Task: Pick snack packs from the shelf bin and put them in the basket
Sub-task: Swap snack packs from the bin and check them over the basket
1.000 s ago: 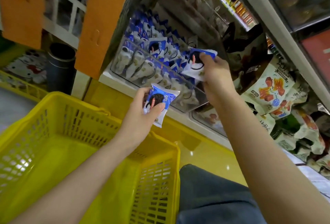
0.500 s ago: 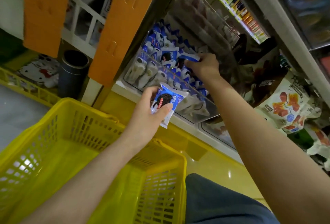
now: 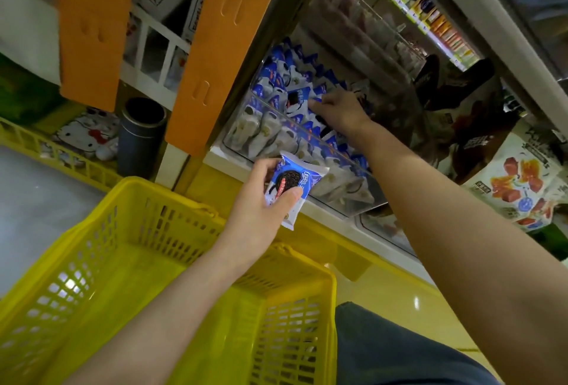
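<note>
While reaching back over the front wall of the clear shelf bin point(image 3: 264, 135) with the right hand point(image 3: 338, 111), keeps one blue-and-white cookie snack pack point(image 3: 292, 182) pinched in the left hand point(image 3: 258, 212), thumb across the printed face, fingers behind. Holds that pack just in front of the bin's front wall and below its rim, over the far rim of the yellow basket point(image 3: 172, 194), much as a second ago: not yet lowered, not yet let go. Shows the real change on the other side: a second ago had a second pack lifted clear above the bin in the right hand; now shows no raised pack, only that hand sunk inside the bin, knuckles up, fingers point(image 3: 315, 104) bent down into the heaped packs point(image 3: 276, 77). Cannot tell a closed grip on a pack from a mere rest on the heap, nor the fate of the lifted pack. Means, as a judgement, no gain for the basket yet: one pack held ready in front of the bin, a second pick apparently begun again inside it. Calls next for a clean pinch on a single wrapper inside the bin, then a drop of both packs into the basket below the bin, with care given slick, crowded wrappers likely to slide or drag neighbours over the front wall.
</note>
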`<move>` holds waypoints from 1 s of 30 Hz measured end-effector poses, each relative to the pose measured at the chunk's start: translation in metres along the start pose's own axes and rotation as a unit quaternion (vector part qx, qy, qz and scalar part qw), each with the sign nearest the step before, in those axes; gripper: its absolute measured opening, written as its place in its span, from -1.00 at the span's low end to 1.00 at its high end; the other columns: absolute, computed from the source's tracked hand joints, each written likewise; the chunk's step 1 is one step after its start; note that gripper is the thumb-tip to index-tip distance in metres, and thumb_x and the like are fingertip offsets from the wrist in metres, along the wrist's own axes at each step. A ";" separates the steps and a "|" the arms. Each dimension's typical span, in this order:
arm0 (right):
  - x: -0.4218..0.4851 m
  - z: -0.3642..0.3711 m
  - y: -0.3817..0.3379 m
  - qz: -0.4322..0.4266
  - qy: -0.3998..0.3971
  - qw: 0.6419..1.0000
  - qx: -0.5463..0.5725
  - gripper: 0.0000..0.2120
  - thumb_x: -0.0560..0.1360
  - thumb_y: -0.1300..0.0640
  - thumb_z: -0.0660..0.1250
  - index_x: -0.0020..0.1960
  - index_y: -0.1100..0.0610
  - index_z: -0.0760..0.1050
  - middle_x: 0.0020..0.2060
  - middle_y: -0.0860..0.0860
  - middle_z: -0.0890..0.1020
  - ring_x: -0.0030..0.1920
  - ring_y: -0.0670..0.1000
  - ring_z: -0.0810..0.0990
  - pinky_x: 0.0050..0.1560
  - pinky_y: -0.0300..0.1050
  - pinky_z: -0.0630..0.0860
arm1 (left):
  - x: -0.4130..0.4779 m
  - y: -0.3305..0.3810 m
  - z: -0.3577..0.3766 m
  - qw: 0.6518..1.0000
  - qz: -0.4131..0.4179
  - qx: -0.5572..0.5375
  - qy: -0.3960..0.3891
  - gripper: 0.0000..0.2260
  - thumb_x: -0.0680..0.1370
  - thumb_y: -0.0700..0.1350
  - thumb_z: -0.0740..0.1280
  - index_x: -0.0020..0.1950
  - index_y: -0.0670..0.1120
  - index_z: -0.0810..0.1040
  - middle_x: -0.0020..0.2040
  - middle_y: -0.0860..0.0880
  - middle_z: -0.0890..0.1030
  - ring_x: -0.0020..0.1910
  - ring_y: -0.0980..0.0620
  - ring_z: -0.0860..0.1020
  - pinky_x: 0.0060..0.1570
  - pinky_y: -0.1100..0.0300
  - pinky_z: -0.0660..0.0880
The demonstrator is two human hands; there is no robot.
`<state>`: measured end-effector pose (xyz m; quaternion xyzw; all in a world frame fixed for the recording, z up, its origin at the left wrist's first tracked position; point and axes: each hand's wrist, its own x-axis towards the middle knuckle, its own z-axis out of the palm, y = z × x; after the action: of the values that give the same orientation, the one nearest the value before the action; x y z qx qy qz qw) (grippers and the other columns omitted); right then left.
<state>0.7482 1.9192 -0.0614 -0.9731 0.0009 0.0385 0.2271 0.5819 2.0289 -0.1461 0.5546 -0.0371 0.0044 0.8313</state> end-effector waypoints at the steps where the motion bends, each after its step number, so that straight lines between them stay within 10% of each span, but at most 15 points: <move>1: -0.001 -0.004 -0.001 0.008 -0.031 0.999 -0.009 -0.79 0.55 0.07 0.25 -0.20 0.14 0.49 -0.34 -0.04 0.46 -0.44 -0.17 0.37 -0.45 -0.37 0.35 | 0.000 0.000 0.000 1.000 -0.001 0.002 0.001 -0.72 0.52 -0.20 0.30 0.02 0.18 0.37 0.00 0.16 0.55 -0.08 0.38 0.53 -0.21 0.52 0.44; 5: -0.002 -0.019 0.002 0.054 -0.072 0.996 -0.011 -0.53 0.51 0.12 0.32 0.39 0.08 0.32 0.18 0.03 0.48 -0.22 -0.15 0.50 -0.36 -0.34 0.41 | -0.001 -0.003 0.000 1.000 -0.006 0.009 0.004 -0.73 0.52 -0.21 0.31 0.03 0.16 0.38 -0.01 0.16 0.55 -0.09 0.40 0.53 -0.23 0.53 0.43; 10: -0.008 -0.006 -0.005 0.053 -0.025 0.994 0.094 -0.57 0.48 0.17 0.36 0.32 0.19 0.38 -0.09 0.05 0.55 -0.37 -0.13 0.53 -0.52 -0.40 0.43 | -0.002 -0.007 0.002 1.000 -0.012 0.019 0.014 -0.73 0.51 -0.23 0.32 0.12 0.06 0.39 0.00 0.12 0.55 -0.10 0.39 0.53 -0.23 0.51 0.44; 16: -0.020 -0.006 -0.006 0.041 0.006 0.997 0.060 -0.58 0.52 0.09 0.30 0.33 0.21 0.36 0.22 0.12 0.50 0.09 0.01 0.53 0.00 -0.29 0.45 | -0.007 -0.007 0.000 0.998 -0.025 0.057 0.027 -0.74 0.52 -0.21 0.32 0.13 0.03 0.39 -0.01 0.11 0.56 -0.12 0.36 0.54 -0.24 0.50 0.44; 20: -0.061 -0.006 -0.008 -0.064 0.131 0.984 0.105 -0.70 0.56 0.11 0.24 0.27 0.16 0.42 0.02 -0.05 0.53 -0.09 -0.20 0.47 -0.21 -0.54 0.41 | -0.017 -0.007 -0.002 0.994 -0.071 0.065 0.050 -0.72 0.50 -0.23 0.34 0.15 -0.05 0.37 0.01 0.05 0.54 -0.11 0.22 0.55 -0.29 0.49 0.45; 25: -0.161 0.022 0.018 -0.279 0.255 0.919 0.113 -0.87 0.52 0.23 0.22 0.03 0.13 0.51 -0.15 -0.17 0.49 -0.12 -0.18 0.47 -0.07 -0.39 0.38 | -0.040 -0.022 -0.008 0.974 -0.120 0.189 0.043 -0.71 0.45 -0.28 0.39 0.05 -0.11 0.34 -0.13 0.05 0.51 -0.21 0.21 0.49 -0.31 0.51 0.40; 30: -0.230 0.086 0.072 -0.072 0.061 0.982 0.163 -0.79 0.54 0.15 0.25 0.17 0.10 0.42 0.03 -0.07 0.52 -0.01 -0.13 0.49 0.03 -0.31 0.42 | -0.076 -0.038 -0.017 0.943 -0.178 0.281 -0.020 -0.72 0.42 -0.28 0.43 -0.09 -0.06 0.35 -0.18 0.04 0.52 -0.18 0.07 0.50 -0.23 0.30 0.37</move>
<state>0.5110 1.8892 -0.1525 -0.9211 -0.0486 -0.0380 0.3845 0.5088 2.0326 -0.1931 0.7634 0.0483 -0.1451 0.6276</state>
